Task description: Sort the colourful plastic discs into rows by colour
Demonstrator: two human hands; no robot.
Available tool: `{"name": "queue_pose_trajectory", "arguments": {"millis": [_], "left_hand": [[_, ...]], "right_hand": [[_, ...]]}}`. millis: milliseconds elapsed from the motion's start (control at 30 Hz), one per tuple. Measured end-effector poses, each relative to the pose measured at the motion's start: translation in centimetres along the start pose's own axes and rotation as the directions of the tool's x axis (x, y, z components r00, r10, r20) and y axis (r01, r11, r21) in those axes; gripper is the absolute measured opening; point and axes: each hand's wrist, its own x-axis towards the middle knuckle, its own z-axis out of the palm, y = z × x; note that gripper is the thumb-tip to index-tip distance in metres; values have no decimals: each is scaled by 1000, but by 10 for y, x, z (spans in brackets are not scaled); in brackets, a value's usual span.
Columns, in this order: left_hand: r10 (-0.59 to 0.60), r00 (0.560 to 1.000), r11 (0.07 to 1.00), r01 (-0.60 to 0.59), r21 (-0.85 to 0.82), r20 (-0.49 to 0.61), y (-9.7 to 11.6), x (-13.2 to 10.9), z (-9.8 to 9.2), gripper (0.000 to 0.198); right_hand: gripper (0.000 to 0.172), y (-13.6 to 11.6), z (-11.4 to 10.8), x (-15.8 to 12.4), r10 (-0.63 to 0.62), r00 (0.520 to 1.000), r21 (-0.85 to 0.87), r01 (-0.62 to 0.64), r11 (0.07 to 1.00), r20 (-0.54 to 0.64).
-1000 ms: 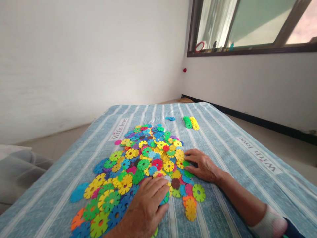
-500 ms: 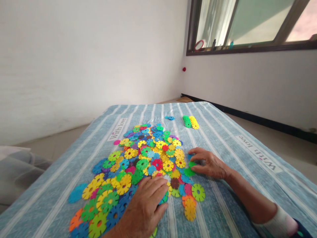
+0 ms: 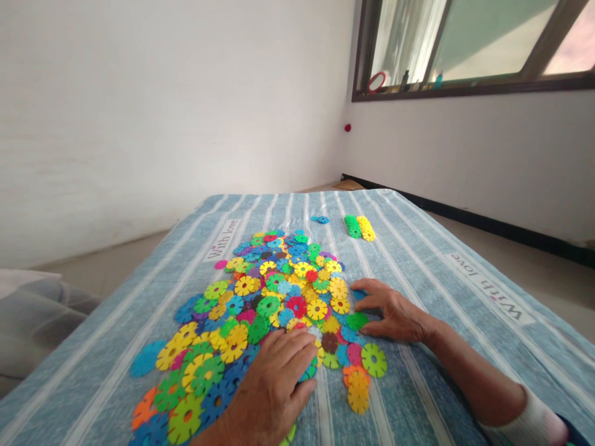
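Note:
A wide pile of flat, notched plastic discs (image 3: 260, 310) in yellow, green, blue, red, pink and orange lies on a blue striped cloth (image 3: 441, 297). My left hand (image 3: 274, 387) rests palm down on the near part of the pile, fingers stretched out flat. My right hand (image 3: 393, 313) sits at the pile's right edge, its fingers curled toward a green disc (image 3: 357, 321) on the cloth; its fingertips touch the disc. A large lime disc (image 3: 374, 360) lies just in front of that hand.
A short row of green and yellow discs (image 3: 359, 227) and a small blue disc (image 3: 320, 219) lie apart at the far end of the cloth. White walls stand behind, with a window ledge (image 3: 465, 87) at upper right. Grey fabric (image 3: 32, 316) lies at left.
My right hand drew back a little from the pile's edge and curled its fingers on the green disc, which has slid slightly. My left hand has stayed flat on the pile.

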Motion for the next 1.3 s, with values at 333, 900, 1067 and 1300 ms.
{"name": "queue_pose_trajectory", "arguments": {"millis": [333,900,1067,1300], "left_hand": [[-27,999,999,27,-33,19,2,-1,0,38],[-58,998,994,61,-88,38,3,2,-1,35],[-73,996,989,79,-125,50,5,3,-3,34],[-95,995,982,91,-163,-18,4,2,-3,32]], "right_hand": [[23,-3,0,1,-22,999,61,24,998,-34],[21,-11,6,4,-37,999,23,37,999,-6],[18,-11,6,3,-4,1000,63,5,998,-14],[15,-8,7,0,74,995,165,-64,984,-60]]}}
